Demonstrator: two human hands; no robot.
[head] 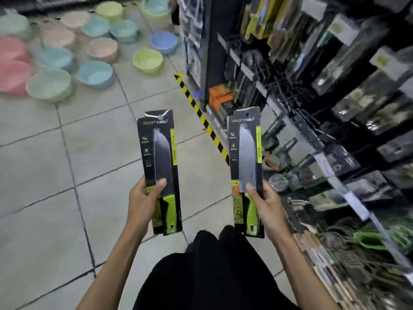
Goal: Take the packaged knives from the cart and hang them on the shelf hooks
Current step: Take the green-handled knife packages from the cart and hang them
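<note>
My left hand (145, 198) grips two stacked knife packs (159, 151), black cards with a steel blade and green handle, held upright over the floor. My right hand (266, 204) grips a single matching knife pack (245, 148), thumb across its front, close to the shelf. The shelf (312, 139) runs along the right, with black wire hooks (288, 92) sticking out and many packaged goods hanging on them, all blurred. No cart is in view.
Several pastel plastic bowls (147, 60) lie on the tiled floor (96, 153) at the upper left. A yellow-black striped strip (201, 115) marks the shelf's base. My dark clothing (212, 271) fills the bottom centre.
</note>
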